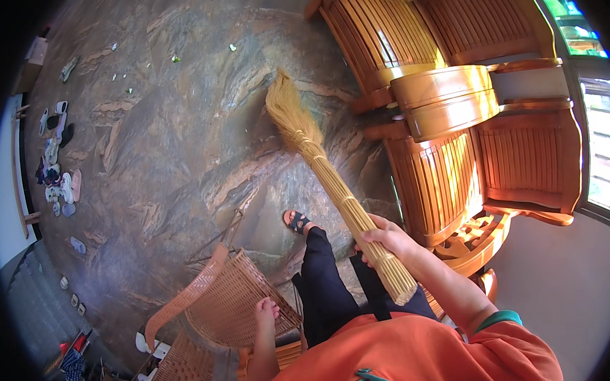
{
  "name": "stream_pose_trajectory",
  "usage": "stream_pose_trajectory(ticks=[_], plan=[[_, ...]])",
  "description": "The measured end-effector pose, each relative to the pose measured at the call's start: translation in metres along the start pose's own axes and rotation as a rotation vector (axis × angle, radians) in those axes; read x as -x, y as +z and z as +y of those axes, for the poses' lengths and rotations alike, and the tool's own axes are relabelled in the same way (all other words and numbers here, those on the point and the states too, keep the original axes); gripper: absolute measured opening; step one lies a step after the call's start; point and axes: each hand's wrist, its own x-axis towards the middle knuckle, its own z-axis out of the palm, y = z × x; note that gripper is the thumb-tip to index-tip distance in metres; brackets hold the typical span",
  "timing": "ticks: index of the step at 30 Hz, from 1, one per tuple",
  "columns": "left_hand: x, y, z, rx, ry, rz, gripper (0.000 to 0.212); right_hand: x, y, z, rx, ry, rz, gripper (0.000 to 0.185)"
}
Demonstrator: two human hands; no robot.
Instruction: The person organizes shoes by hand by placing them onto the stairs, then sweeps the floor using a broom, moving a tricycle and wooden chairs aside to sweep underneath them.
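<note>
A straw broom (335,183) with a bound-stalk handle slants across the middle of the view. My right hand (388,240) is wrapped around the handle near its butt end. The frayed bristle head (290,108) points away from me, over the brown stone-patterned floor (178,145). My left hand (266,314) hangs at my side with fingers curled and nothing visible in it. Behind that hand is a woven wicker chair (228,303); whether they touch cannot be told. White and green scraps (175,58) lie scattered on the floor beyond the broom.
Slatted wooden seats (384,31) with a drawer unit (445,100) between them line the right wall below windows. Several shoes (67,187) lie along the left side. A cardboard box (32,65) stands at the far left. My sandalled foot (296,221) is on the floor.
</note>
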Motion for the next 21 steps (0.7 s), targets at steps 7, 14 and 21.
stream_pose_trajectory(ticks=[7, 14, 21], plan=[[0.001, 0.002, -0.013, -0.006, -0.047, -0.046, 0.021, -0.024, 0.008, -0.031, -0.279, -0.079, 0.131, 0.028], [0.016, 0.025, 0.031, 0.062, 0.061, -0.037, 0.023, -0.120, 0.040, -0.101, -0.254, -0.093, 0.001, 0.022], [0.017, 0.019, 0.063, 0.182, 0.070, 0.101, 0.025, -0.078, 0.043, -0.178, -0.478, -0.016, -0.030, 0.031]])
